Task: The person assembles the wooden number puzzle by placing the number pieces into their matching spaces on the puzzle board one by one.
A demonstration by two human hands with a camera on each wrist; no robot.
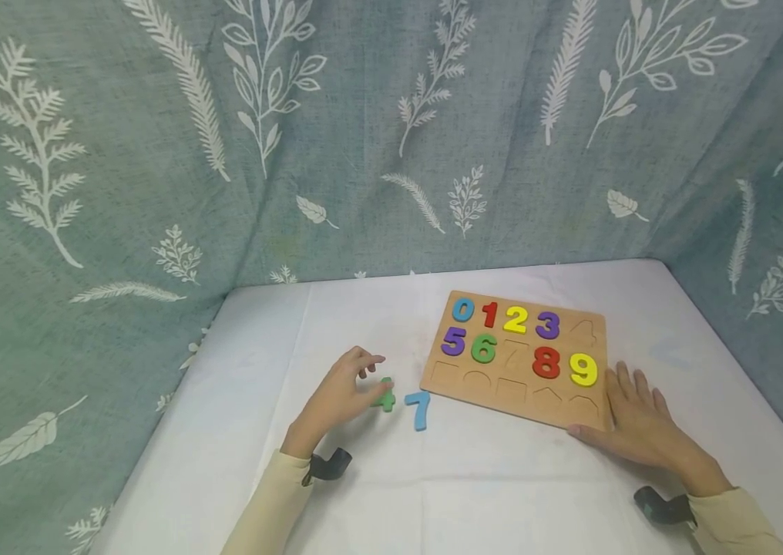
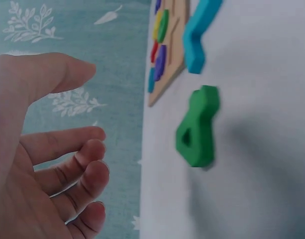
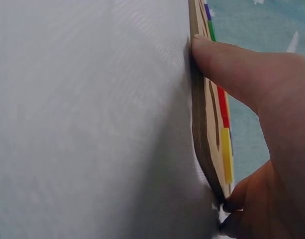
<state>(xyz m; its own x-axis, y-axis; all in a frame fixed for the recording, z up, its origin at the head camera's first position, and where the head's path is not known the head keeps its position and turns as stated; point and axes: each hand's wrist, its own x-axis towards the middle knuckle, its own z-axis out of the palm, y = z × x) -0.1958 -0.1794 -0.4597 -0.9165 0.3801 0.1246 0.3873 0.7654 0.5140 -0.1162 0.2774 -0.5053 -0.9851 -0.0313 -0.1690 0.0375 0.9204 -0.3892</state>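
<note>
Over the white cloth, my left hand [image 1: 344,391] is held above a green number 4 [image 1: 387,395], its thumb overlapping the piece in the head view. In the left wrist view the thumb and loosely bent fingers [image 2: 75,189] stand apart from the green 4 [image 2: 197,129], with nothing between them. A blue number 7 [image 1: 420,410] lies just right of the 4. My right hand [image 1: 644,420] rests at the near right corner of a wooden number board [image 1: 488,395]. Its thumb [image 3: 212,55] touches the board's front edge, while the straight fingers lie along the right edge.
Coloured numbers such as a red 8 [image 1: 546,362] and a yellow 9 [image 1: 583,370] sit in the board. Outlined recesses for 4 [image 1: 583,331] and 7 [image 1: 512,354] show bare wood. A patterned curtain [image 1: 364,139] borders the table behind and at the sides.
</note>
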